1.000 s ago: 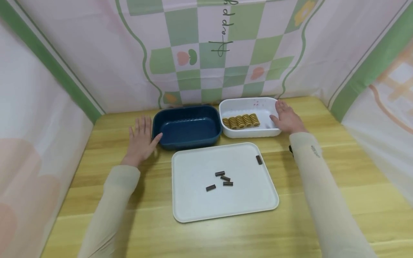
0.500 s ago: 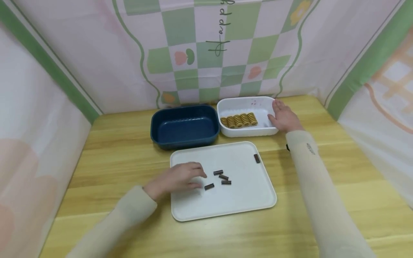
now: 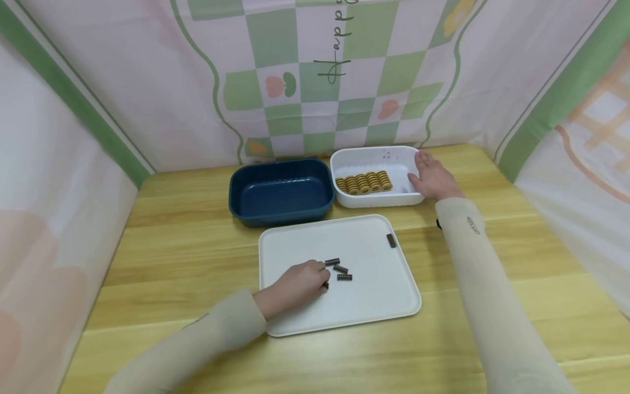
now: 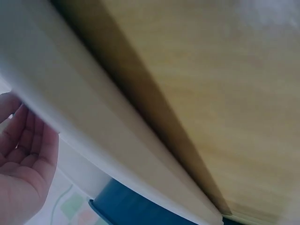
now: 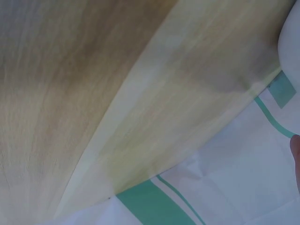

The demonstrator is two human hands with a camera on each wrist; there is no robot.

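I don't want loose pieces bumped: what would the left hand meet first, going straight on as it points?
Probably the slanted dark ridged piece just past the left hand, though another piece lies close by and depth is unclear.

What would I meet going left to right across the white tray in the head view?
Left grip, cluster of three small dark brown ridged sticks, lone dark brown stick lying apart.

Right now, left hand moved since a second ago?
Yes: in the head view, the left hand went from left of the blue bin, rightward and toward the person, over the tray.
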